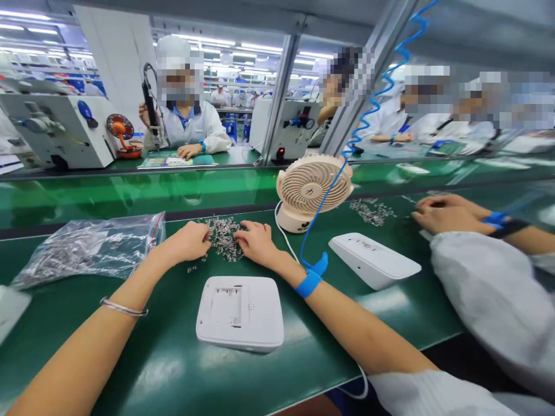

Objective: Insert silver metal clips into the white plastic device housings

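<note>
Metal pieces (223, 234), long axes in mixed directions, between curled left hand (193, 240) and loosely bent right hand (259, 240) (any hold unclear)

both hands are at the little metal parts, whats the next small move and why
Perhaps have the right hand pick one piece from the small metal parts: it is at their right edge, the left hand is at the other side, and the white device lies close by, its recess facing up.
</note>
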`<state>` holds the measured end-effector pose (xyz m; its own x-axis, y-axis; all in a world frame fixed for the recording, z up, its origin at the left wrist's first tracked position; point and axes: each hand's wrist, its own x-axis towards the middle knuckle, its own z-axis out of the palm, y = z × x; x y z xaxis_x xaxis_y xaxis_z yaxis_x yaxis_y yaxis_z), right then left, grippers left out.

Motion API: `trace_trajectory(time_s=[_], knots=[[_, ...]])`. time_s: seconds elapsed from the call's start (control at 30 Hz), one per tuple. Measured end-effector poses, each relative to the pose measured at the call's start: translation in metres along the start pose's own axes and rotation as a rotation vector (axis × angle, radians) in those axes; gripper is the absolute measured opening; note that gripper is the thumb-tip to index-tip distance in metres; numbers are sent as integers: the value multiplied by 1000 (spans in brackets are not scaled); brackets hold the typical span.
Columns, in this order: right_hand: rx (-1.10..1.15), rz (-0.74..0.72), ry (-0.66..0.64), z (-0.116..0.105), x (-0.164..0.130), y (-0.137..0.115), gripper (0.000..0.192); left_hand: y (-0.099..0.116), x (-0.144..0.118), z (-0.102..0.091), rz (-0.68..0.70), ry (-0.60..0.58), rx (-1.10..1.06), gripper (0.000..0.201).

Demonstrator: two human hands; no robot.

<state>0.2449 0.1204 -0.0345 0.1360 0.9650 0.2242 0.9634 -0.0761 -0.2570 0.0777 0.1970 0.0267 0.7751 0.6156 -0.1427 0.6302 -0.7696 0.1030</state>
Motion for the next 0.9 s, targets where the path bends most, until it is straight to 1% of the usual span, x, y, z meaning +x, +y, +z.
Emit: trace_trajectory(time_s=[0.07,0.1,0.17,0.23,0.3,0.37,0.43,0.5,0.63,0.77,0.83,0.9], knots=[[-17,-14,23,2,-4,1,22,5,-2,-6,18,15,-13,18],[-24,-16,37,2,-5,1,21,9,-3,-8,32,2,-38,19],[-32,-11,68,0,-7,2,21,19,-6,-11,86,-87,-138,25],[-36,6,106,-3,-8,2,24,30,-12,-12,164,-222,-253,36],[-36,29,150,-5,-8,3,28,39,-17,-12,226,-330,-298,49],[-28,37,187,-7,-9,4,29,46,-20,-10,234,-386,-270,54],[-8,24,213,-7,-8,7,29,48,-21,-9,224,-406,-233,51],[21,8,240,-8,-8,11,31,47,-19,-7,207,-405,-215,49],[102,-2,315,-17,-10,21,30,41,-17,-4,164,-355,-195,57],[197,7,413,-32,-17,29,24,46,-19,-5,53,-292,-144,51],[245,16,457,-39,-22,32,21,51,-21,-6,-35,-224,-99,53],[293,21,487,-43,-27,32,18,55,-20,-6,-88,-103,-20,58]])
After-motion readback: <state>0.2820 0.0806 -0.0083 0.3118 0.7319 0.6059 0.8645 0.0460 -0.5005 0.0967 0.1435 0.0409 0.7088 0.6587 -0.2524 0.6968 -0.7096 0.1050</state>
